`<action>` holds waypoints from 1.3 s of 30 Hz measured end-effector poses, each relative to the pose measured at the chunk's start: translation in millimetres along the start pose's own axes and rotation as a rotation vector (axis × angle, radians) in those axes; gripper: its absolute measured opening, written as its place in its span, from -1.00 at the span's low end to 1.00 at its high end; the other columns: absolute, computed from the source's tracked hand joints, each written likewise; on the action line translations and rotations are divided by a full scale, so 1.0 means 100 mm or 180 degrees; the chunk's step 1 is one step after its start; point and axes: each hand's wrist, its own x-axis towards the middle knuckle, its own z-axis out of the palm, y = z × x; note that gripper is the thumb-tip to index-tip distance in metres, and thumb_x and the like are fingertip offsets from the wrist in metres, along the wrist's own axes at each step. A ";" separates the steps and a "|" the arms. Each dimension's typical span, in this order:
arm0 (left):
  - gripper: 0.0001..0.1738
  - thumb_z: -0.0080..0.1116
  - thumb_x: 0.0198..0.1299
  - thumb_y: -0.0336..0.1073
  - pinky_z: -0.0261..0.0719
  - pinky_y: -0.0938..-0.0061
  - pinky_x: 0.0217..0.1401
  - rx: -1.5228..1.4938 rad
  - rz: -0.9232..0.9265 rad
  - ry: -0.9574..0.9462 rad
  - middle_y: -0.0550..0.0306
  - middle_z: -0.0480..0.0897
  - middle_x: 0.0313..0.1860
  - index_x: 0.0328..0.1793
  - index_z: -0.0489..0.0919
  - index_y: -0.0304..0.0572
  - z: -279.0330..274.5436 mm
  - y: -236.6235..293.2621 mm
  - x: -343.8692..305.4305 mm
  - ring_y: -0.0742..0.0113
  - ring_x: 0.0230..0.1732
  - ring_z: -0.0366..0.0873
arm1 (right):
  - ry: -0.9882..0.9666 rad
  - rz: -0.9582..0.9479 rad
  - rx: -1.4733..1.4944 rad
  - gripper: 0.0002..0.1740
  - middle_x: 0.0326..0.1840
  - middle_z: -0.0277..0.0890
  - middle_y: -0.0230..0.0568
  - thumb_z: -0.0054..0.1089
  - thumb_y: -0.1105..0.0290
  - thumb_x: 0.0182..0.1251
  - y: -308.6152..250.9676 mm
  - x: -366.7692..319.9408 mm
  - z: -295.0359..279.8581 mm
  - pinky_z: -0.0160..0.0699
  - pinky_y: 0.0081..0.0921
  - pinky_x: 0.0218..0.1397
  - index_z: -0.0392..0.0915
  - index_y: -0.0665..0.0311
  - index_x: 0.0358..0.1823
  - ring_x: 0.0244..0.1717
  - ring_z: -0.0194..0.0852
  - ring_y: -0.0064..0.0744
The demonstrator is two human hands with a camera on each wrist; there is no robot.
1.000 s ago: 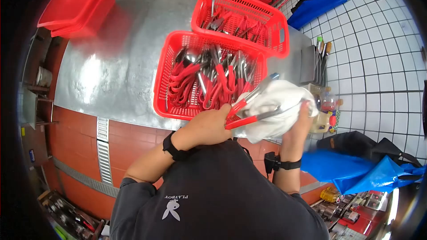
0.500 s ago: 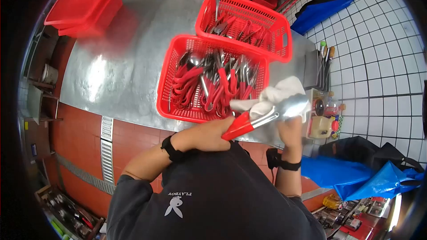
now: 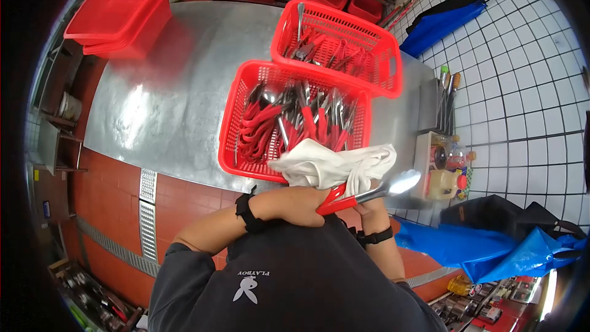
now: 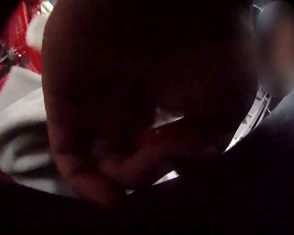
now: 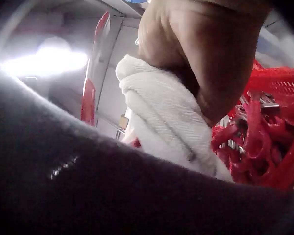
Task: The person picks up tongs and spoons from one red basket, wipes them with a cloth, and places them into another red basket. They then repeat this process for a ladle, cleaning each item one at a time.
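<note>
Beside the front edge of the near red basket (image 3: pixel 225 141), the left hand (image 3: pixel 300 205) grips the red handles (image 3: pixel 339 207) of metal tongs. Their metal end (image 3: pixel 402 182) points right, its two arms close together. The right hand (image 3: pixel 370 206) holds a bunched white cloth (image 3: pixel 319 165) against the handle side of the tongs, and the cloth overlaps the basket's front rim. Seen from the right wrist, the hand (image 5: pixel 206 54) curls round the cloth (image 5: pixel 161 115). A dark left hand (image 4: pixel 108 122) fills the left wrist view, with cloth (image 4: pixel 22 137) beside it; its grip is hidden there.
Many red-handled utensils (image 3: pixel 264 129) fill the near basket. Behind it stands another red basket (image 3: pixel 393 55) with more utensils. Stacked red bins (image 3: pixel 117 15) stand at the metal table's (image 3: pixel 184 55) back left. Bottles in a tray (image 3: pixel 444 184) and upright brushes (image 3: pixel 452 86) are at the right.
The right hand and cloth have moved left and toward the body, from the tongs' metal end to near the handles. The tongs' arms, apart a second ago, are now close together.
</note>
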 end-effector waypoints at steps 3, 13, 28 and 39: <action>-0.42 0.21 0.02 -0.23 0.54 0.07 -0.02 -0.0037 -0.0202 0.0247 -0.26 0.67 -0.19 0.18 0.38 -0.33 0.03 -0.09 0.08 -0.19 -0.11 0.66 | 0.0779 -0.0232 0.0198 -0.82 -0.12 0.52 -0.38 0.09 0.45 0.51 -0.09 0.02 0.19 0.64 -0.50 -0.03 0.47 0.21 0.07 -0.09 0.55 -0.48; -0.43 0.21 0.01 -0.28 0.52 0.12 0.01 0.0042 -0.0503 0.0366 -0.25 0.63 -0.12 0.18 0.39 -0.28 0.03 -0.32 -0.34 -0.17 -0.02 0.62 | 0.1540 -0.1505 -0.1183 -0.55 0.20 0.51 -0.08 -0.07 0.13 0.61 -0.92 0.12 -0.53 0.61 -0.23 0.26 0.34 0.29 0.32 0.13 0.57 -0.18; -0.48 0.22 0.05 -0.24 0.54 0.04 0.00 0.0246 -0.0180 0.0647 -0.33 0.62 -0.17 0.09 0.36 -0.36 0.04 -0.14 -0.10 -0.25 -0.05 0.62 | 0.0460 -0.1579 -0.1301 -0.49 0.25 0.46 -0.18 0.13 0.25 0.49 -0.17 0.12 -0.83 0.36 -0.33 0.46 0.35 0.34 0.35 0.31 0.40 -0.34; -0.40 0.28 0.07 -0.32 0.54 0.17 0.10 -0.0684 -0.0842 0.2410 -0.27 0.65 -0.05 0.24 0.36 -0.33 0.10 -0.59 -0.78 -0.14 0.03 0.64 | 0.2807 -0.2779 -0.2999 -0.59 0.12 0.62 0.02 0.12 0.23 0.50 -1.18 -0.10 -1.72 0.62 -0.24 0.10 0.51 0.43 0.16 0.03 0.66 -0.05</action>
